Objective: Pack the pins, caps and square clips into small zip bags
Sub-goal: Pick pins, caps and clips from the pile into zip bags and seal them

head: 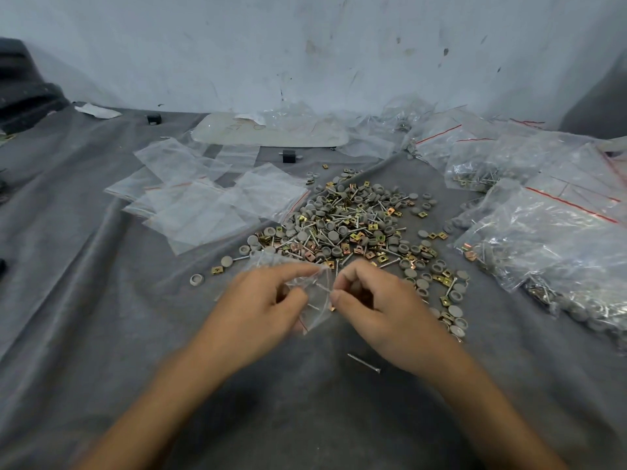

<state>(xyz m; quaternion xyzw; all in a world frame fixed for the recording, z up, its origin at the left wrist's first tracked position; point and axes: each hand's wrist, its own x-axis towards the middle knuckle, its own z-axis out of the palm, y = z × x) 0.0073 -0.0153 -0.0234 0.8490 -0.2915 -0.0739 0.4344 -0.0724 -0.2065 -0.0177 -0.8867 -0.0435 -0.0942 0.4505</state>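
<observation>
The filled bags [559,245] lie right of the heap of pins, caps and square clips [353,232], and the empty zip bags [203,201] lie left of it. Just this side of the heap, the left hand [268,300] and right hand [380,310] each pinch an edge of one small zip bag [317,312]. The heap sits straight ahead, nearer the right hand.

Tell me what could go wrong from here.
1. The left hand holds the thin zip bag while the right hand pinches a pin at its mouth; the point might pierce the film.
2. A stray pin lies on the cloth near the right wrist; it could be overlooked.
</observation>
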